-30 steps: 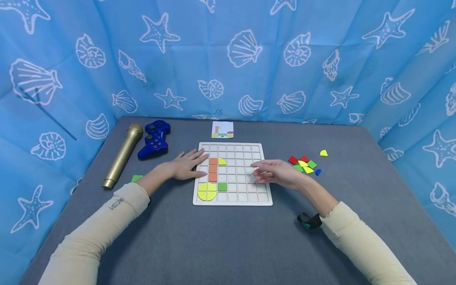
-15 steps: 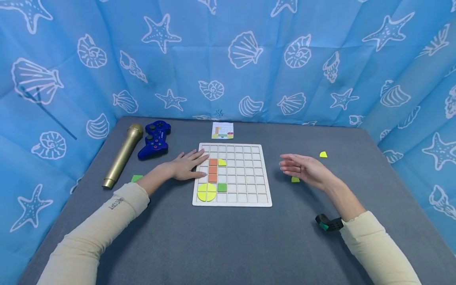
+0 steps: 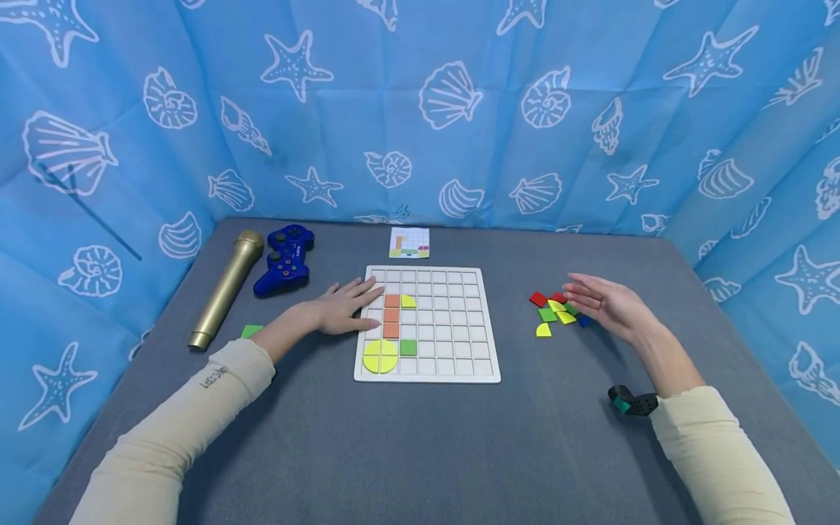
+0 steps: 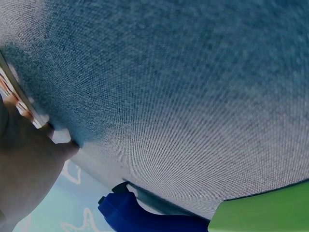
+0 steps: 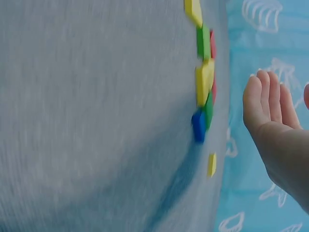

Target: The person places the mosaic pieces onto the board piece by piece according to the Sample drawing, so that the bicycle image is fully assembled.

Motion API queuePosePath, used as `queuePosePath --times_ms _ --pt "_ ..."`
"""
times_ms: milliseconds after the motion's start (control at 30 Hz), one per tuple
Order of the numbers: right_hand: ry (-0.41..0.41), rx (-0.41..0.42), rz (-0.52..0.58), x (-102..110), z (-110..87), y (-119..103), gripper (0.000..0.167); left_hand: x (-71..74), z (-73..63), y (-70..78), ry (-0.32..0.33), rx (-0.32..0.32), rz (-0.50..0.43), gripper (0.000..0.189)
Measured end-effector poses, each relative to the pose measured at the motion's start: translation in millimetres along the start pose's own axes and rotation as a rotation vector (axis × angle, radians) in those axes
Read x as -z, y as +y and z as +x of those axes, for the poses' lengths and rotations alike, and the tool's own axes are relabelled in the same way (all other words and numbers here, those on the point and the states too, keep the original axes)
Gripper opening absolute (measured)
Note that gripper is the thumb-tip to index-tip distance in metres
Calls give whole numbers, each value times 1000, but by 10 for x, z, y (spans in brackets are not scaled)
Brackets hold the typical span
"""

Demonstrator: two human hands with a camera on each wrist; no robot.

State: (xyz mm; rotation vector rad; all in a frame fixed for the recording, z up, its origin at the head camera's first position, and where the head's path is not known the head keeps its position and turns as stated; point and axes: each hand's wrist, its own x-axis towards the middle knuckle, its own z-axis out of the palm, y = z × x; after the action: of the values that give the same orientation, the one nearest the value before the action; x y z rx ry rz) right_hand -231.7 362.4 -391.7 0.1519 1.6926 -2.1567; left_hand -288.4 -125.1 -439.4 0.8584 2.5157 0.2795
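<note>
While the left hand rests on the left edge of the white grid board, its grip is apart, with the fingers spread over the border and the first cells. This board lies flat in the middle of the grey bench. On it, three orange squares make one column, and a yellow quarter piece sits just to the right of the farthest of them. In the near left corner, four quarter pieces form a yellow circle, and a green square is beside it on the right.

The right hand is above the bench, at the right side of the loose pile of red, green, yellow and blue pieces. Its grip is also apart from these pieces, and its fingers are straight and close to each other. In the right wrist view, one more yellow piece lies separately, to the right of the pile.

On the far side of the board there is a small printed card. To the left lie a blue game controller and a golden microphone, near each other
</note>
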Motion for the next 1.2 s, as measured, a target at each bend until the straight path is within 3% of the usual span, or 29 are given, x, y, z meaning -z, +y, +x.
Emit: queuePosePath --times_ms 67,133,233,367,533,700,967,1200 --pt "58 -11 -37 55 6 -5 24 14 -14 17 1 -5 -3 78" --pt "102 -15 -83 105 17 2 39 26 -26 32 3 -7 -2 78" --pt "161 -9 -226 184 51 34 61 38 -45 49 6 -14 -2 78" --pt "217 -2 -470 284 108 109 69 29 -41 48 2 -9 3 78" --pt "200 -4 -685 347 142 167 64 29 -30 51 -2 -6 3 77" --pt "176 50 -842 360 165 188 57 44 -41 64 -7 7 7 77" --pt "114 150 -1011 353 206 205 50 51 -37 69 -3 0 -1 78" --pt "93 198 -1094 335 206 212 48 52 -47 79 1 -1 8 77"
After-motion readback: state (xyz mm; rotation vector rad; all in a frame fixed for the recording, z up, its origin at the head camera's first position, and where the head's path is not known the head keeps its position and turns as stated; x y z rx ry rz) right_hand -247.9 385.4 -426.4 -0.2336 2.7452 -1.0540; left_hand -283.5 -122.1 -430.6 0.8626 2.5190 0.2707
